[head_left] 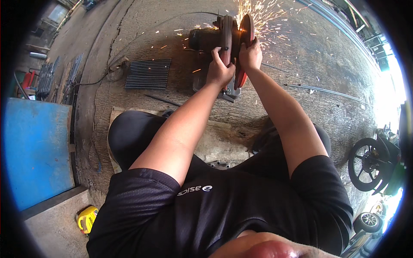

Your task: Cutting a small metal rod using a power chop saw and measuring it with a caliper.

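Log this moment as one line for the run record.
left hand gripping chop saw handle | right hand on blade guard | sparks flying | cut rods stacked left on concrete floor

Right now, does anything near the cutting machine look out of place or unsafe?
Yes. Sparks spray from the chop saw while both hands, left and right, are bare and close to the blade guard. A loose cable also trails across the concrete floor.
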The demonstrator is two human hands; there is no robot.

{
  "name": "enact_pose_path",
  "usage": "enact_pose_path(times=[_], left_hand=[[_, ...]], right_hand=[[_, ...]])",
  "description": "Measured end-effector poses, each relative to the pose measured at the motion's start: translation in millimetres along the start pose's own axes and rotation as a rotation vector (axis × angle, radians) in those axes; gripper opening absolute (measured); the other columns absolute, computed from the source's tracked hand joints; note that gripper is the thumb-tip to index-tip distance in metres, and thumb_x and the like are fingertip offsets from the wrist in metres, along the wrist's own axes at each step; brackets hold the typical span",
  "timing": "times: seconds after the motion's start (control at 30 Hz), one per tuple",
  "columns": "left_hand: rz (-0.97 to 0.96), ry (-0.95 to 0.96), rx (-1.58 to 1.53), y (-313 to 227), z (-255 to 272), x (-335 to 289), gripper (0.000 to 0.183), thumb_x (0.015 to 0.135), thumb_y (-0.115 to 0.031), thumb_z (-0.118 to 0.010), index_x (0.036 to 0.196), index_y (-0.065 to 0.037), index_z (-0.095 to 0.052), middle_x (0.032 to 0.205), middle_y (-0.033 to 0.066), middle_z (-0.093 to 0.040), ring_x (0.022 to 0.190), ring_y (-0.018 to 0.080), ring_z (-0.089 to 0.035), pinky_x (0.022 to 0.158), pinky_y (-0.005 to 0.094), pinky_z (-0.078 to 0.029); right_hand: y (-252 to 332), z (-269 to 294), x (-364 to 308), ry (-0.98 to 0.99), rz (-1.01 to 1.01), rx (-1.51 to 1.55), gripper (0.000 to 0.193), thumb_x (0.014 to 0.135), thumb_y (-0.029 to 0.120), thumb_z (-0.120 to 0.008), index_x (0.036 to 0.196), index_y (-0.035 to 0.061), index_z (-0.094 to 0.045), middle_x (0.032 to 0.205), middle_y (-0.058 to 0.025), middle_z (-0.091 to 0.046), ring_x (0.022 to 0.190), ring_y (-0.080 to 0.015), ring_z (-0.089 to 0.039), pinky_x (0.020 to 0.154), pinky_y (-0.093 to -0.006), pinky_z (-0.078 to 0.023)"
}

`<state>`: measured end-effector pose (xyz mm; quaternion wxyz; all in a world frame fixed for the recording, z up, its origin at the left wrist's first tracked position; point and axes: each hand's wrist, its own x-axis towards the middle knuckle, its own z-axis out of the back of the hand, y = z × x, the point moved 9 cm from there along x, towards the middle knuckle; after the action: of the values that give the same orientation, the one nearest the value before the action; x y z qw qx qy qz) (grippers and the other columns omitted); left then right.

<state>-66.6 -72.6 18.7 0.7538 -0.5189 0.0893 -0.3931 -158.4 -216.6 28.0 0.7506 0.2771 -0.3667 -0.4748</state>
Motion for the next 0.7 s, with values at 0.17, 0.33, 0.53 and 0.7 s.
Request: enact_pose_path(times=[0.17,0.33,0.53,0.7], left_hand=[[-0.009,-0.011,0.007,-2.4,1.4,-0.6,0.06,0.073,-0.011,-0.058,0.124,-0.011,-0.025,0.089,0.0318,-0.059,0.084,0.0518,-0.057,0.073,0.0558,-0.046],[0.002,0.018,-0.024,-1.4,-0.2,-1.2,0.06,0.074,-0.011,-0.058,0.124,-0.01,-0.025,0.091,0.0316,-0.059,0.085,0.0514,-0.058,0.074,0.0553,-0.046],[-0.055,-0.01,0.003,-3.6,1.0,-0.5,0.061,0.074,-0.011,-0.058,0.125,-0.009,-0.025,0.093,0.0318,-0.059,0.086,0.0508,-0.058,0.074,0.0546,-0.046],[-0.052,0.003,0.016,-1.8,-0.7,-1.0,0.061,0.074,-0.011,-0.058,0.125,-0.008,-0.025,0.093,0.0319,-0.059,0.086,0.0508,-0.058,0.075,0.0545,-0.046]], right_hand=[[1.6,2.4,-1.0,-0.03,0.017,0.007,0.042,0.083,0.023,-0.056,0.114,-0.0012,-0.044,0.101,-0.0271,-0.062,0.093,-0.0441,-0.06,0.083,-0.0495,-0.046],[3.3,2.0,-1.2,-0.034,0.067,0.003,0.046,0.083,0.023,-0.056,0.119,-0.0014,-0.043,0.099,-0.0272,-0.062,0.091,-0.0443,-0.06,0.081,-0.05,-0.046],[2.3,2.1,-2.0,-0.031,0.066,-0.01,0.047,0.083,0.022,-0.055,0.121,-0.0021,-0.042,0.1,-0.0281,-0.061,0.092,-0.044,-0.06,0.081,-0.0496,-0.046],[1.4,0.1,-2.3,-0.008,0.061,0.009,0.047,0.083,0.023,-0.055,0.122,-0.0013,-0.042,0.101,-0.0272,-0.061,0.093,-0.0439,-0.059,0.081,-0.0497,-0.046]])
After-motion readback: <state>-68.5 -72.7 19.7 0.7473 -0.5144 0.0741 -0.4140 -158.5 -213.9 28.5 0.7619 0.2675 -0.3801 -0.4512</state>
